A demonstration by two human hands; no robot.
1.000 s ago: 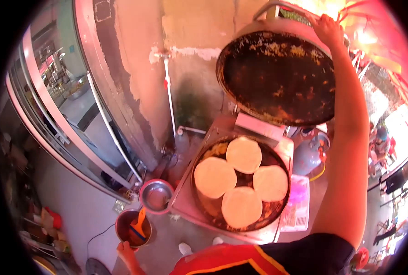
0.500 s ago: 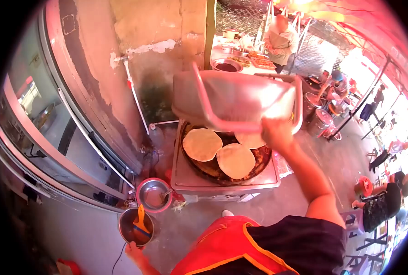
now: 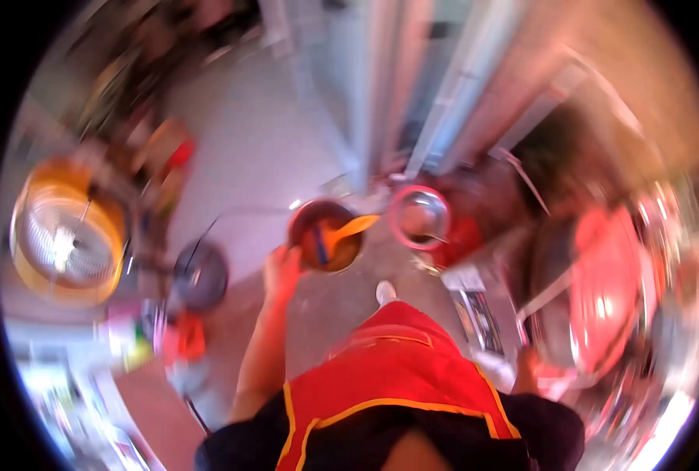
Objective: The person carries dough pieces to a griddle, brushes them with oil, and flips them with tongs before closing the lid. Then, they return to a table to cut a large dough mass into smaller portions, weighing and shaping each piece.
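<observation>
My left hand (image 3: 281,272) is closed on the near-left rim of a metal pot (image 3: 306,213). Inside the pot, over brown liquid, leans a brush with an orange handle (image 3: 355,225) and a bluish band near its bristles. On the right, my right hand (image 3: 528,367) is smeared by motion and low at the handle of a big metal lid (image 3: 607,290); it appears closed on that handle. The lid stands tilted beside the dark round pan (image 3: 547,271), whose contents are blurred and mostly hidden.
A pink-rimmed basin (image 3: 420,217) stands just right of the pot on the floor. Behind it are door frames (image 3: 443,94). To the left are a yellow-framed fan (image 3: 68,235), a dark round object (image 3: 201,272) and a cord. My shoe (image 3: 386,293) shows below the pot.
My view has swung left and down, so the pot is now central and the lid far right. My left hand has come onto the pot's rim more fully. The flatbreads no longer show.
</observation>
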